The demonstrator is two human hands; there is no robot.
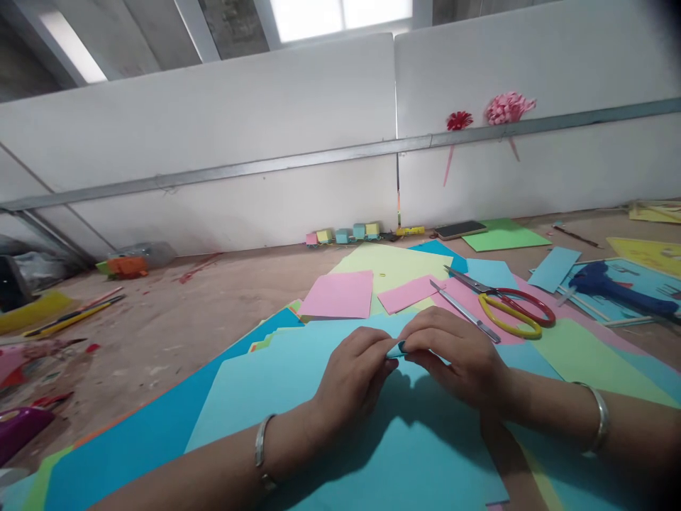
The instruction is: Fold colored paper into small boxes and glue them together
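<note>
Between the fingertips of both hands is a small light blue piece of paper (395, 350), rolled or folded, mostly covered by the fingers. My left hand (355, 372) pinches its left end, and my right hand (458, 355) pinches the right end. Both hands hover just over a large light blue sheet (255, 397), where their shadows fall. To the right of my right hand lie scissors (513, 309) with one red and one yellow handle. A slim silver craft knife (465, 312) rests beside them, close to my right knuckles.
Pink paper pieces (340, 294) lie beyond the hands. A blue glue gun (622, 287) sits at the right. Small coloured paper blocks (343, 234) line the white wall, near a dark phone-like slab (460, 229). Pencils (74, 316) and a purple object (21, 429) are at the left.
</note>
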